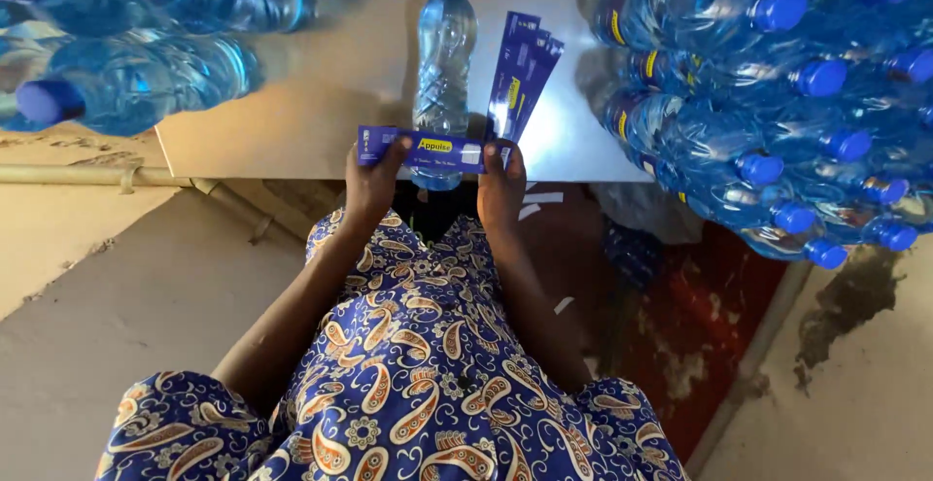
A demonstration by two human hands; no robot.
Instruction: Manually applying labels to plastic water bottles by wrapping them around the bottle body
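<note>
A clear plastic water bottle [444, 63] with a blue cap lies on the pale table [321, 102], its cap pointing away from me. Across its near end I stretch a blue label strip [420, 149]. My left hand [374, 180] pinches the strip's left end and my right hand [501, 185] holds its right end. A small fan of spare blue labels [520, 73] rests on the table just right of the bottle, next to my right hand.
Several capped bottles [126, 44] lie piled at the table's left. A large stack of labelled bottles [777, 102] fills the right side and overhangs the edge. My patterned blue dress [408, 384] covers my lap; concrete floor [117, 306] lies below.
</note>
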